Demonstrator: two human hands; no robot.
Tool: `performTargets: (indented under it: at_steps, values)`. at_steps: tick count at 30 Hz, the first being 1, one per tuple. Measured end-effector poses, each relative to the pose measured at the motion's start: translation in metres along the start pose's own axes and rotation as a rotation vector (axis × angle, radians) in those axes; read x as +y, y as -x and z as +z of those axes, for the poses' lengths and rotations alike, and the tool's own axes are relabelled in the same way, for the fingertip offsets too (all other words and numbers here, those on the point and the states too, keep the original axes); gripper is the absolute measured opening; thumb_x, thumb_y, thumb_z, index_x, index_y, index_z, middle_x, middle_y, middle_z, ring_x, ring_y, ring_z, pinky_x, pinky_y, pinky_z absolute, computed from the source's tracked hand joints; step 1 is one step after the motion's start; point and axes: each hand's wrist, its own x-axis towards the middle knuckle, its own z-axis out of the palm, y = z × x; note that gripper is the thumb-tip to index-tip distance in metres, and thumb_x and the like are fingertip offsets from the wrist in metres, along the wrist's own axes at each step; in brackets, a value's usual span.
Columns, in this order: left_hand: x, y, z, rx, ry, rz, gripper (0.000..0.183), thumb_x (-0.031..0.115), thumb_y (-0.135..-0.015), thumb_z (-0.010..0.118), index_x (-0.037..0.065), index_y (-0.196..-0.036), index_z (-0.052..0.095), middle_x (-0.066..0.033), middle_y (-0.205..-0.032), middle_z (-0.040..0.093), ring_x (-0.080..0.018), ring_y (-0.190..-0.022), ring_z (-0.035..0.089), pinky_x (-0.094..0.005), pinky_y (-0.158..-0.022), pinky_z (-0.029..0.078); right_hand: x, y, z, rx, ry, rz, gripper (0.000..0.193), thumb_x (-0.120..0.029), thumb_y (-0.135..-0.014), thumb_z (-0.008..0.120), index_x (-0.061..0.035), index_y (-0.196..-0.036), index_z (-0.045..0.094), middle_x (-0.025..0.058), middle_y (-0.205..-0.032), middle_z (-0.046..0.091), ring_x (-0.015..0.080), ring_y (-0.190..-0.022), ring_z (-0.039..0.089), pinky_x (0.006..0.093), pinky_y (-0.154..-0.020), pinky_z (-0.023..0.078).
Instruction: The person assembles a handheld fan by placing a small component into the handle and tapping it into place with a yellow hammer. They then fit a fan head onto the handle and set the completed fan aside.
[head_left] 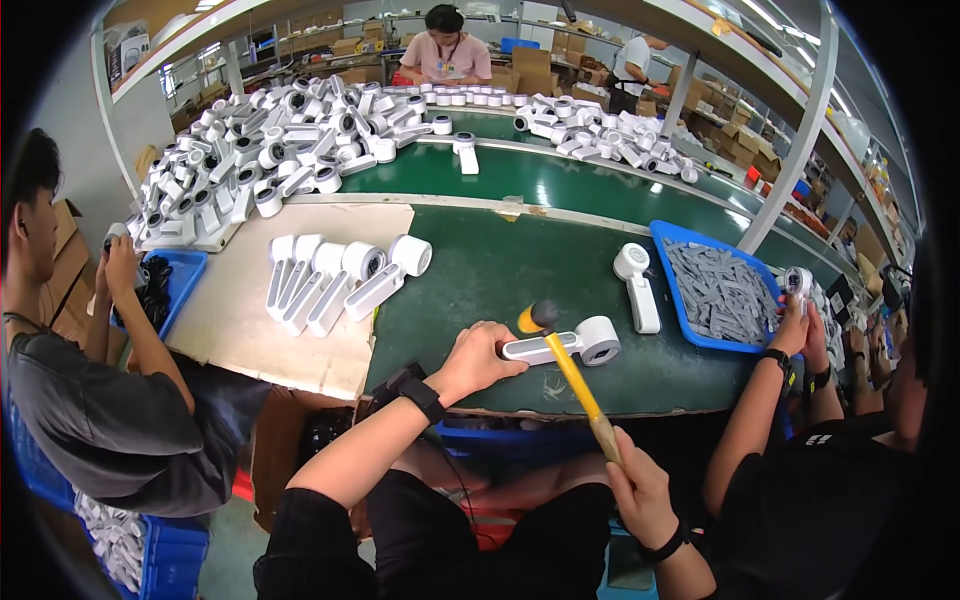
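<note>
Head view: fan (596, 343) lies near the front edge of the green bench (470, 270), left hand (476, 361) pinching its handle end; right hand (643, 490) closed round the mallet (574, 380), whose head sits over the fan, contact unclear. Second fan (639, 290) at two o'clock, blue tray (720, 346) beyond; five fans (335, 295) toward ten, on cardboard (240, 285).

The green bench (480, 240) has a tan sheet (230, 290) over its left side, where five white gadgets (330, 305) lie in a row, the rightmost poking past its edge. To the right I see a sixth gadget (642, 300) and a blue tray (722, 345) of grey strips (720, 290); a seventh gadget (530, 350) rests nearer the front.
</note>
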Motion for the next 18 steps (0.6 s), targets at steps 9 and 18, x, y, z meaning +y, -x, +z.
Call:
performTargets:
  at_steps: [9, 18]
  values:
    - [0.000, -0.001, 0.003, 0.011, 0.032, 0.018, 0.032, 0.023, -0.067, 0.085, 0.002, -0.081, 0.066, -0.0118, -0.080, 0.063, -0.0301, -0.081, 0.060, -0.0420, -0.071, 0.047, 0.009, 0.011, -0.002, -0.081, 0.030, 0.141, 0.047, -0.003, -0.091, 0.063, -0.0013, -0.137, 0.053, 0.0121, -0.074, 0.053, 0.0237, -0.064, 0.055, 0.0326, -0.062, 0.046]
    - [0.001, -0.002, -0.002, -0.029, -0.039, -0.015, 0.033, 0.022, -0.069, 0.085, 0.000, -0.088, 0.070, -0.0123, -0.086, 0.065, -0.0243, -0.078, 0.064, -0.0352, -0.073, 0.052, 0.033, 0.017, -0.013, -0.036, 0.078, 0.156, 0.047, -0.006, -0.091, 0.064, -0.0011, -0.136, 0.053, 0.0129, -0.075, 0.056, 0.0250, -0.066, 0.058, 0.0334, -0.064, 0.048]
